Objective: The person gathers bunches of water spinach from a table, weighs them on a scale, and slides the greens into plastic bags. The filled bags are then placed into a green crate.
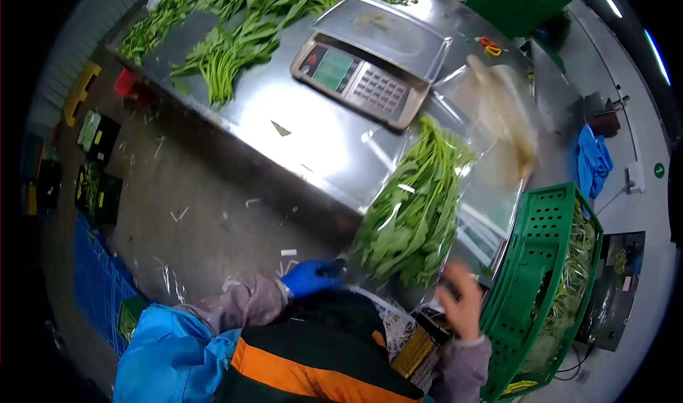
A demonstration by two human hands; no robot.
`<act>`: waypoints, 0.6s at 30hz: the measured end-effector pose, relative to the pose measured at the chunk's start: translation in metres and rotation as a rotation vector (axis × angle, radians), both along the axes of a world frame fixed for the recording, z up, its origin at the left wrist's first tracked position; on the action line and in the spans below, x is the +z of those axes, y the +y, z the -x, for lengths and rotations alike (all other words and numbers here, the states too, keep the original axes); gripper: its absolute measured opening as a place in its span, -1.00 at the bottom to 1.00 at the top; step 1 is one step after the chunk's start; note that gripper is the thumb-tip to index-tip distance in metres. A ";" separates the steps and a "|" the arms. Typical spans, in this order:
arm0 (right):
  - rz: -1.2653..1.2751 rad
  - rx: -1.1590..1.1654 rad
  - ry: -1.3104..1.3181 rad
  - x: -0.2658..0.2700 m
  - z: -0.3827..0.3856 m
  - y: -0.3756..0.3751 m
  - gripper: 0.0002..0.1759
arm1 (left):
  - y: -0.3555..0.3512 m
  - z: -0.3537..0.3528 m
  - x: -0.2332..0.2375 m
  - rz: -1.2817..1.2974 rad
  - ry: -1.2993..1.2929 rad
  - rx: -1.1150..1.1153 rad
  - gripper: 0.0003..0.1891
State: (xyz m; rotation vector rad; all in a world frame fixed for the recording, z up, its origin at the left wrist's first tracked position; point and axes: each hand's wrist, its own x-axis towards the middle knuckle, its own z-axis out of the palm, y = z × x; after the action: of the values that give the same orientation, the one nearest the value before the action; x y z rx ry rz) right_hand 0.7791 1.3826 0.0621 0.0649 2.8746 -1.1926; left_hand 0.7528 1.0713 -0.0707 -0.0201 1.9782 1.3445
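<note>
A clear plastic bag of leafy green vegetables (416,207) lies on the near right part of the metal table, stems pointing away and leaves toward me. My left hand (311,278), in a blue glove, is by the bag's lower left corner; its fingertips are in shadow, so I cannot make out a grip. My bare right hand (461,300) is near the bag's lower right edge, slightly blurred, thumb and fingers apart with nothing visible between them. Beyond the bag stands a digital weighing scale (370,83), its metal pan on the far side.
Loose greens (235,47) are heaped along the table's far left. Orange-handled scissors (489,46) and clear plastic film (498,111) lie at the right. Green crates (523,275) of greens stand to my right. White strips (398,325) sit in a container below the table edge.
</note>
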 end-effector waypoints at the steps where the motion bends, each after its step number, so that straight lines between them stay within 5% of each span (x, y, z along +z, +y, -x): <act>1: -0.140 0.009 0.209 0.011 0.027 -0.013 -0.49 | -0.003 -0.002 -0.016 -0.064 -0.287 -0.012 -0.66; 4: -0.229 -0.054 0.533 0.008 0.105 -0.052 -0.37 | 0.001 -0.021 -0.002 -0.172 -0.036 0.058 -0.81; 6: -0.389 0.011 0.328 -0.047 0.139 -0.061 -0.37 | -0.001 -0.026 0.013 -0.181 0.151 0.085 -0.83; 7: -0.705 0.118 0.393 -0.103 0.138 -0.058 -0.42 | -0.003 -0.026 0.024 -0.152 0.194 0.105 -0.84; 13: -0.028 0.245 0.458 -0.064 0.063 -0.096 -0.74 | -0.020 -0.028 0.015 -0.122 0.320 0.153 -0.81; 18: 0.289 0.279 0.141 -0.070 -0.023 -0.156 -0.89 | -0.021 -0.036 -0.001 -0.149 0.286 0.247 -0.87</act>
State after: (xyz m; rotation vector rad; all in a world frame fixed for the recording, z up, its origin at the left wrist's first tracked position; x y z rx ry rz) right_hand 0.8025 1.2265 -0.0081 -0.4267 2.6650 -1.5855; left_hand 0.7891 1.0507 -0.0715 -0.0023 2.1584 1.7327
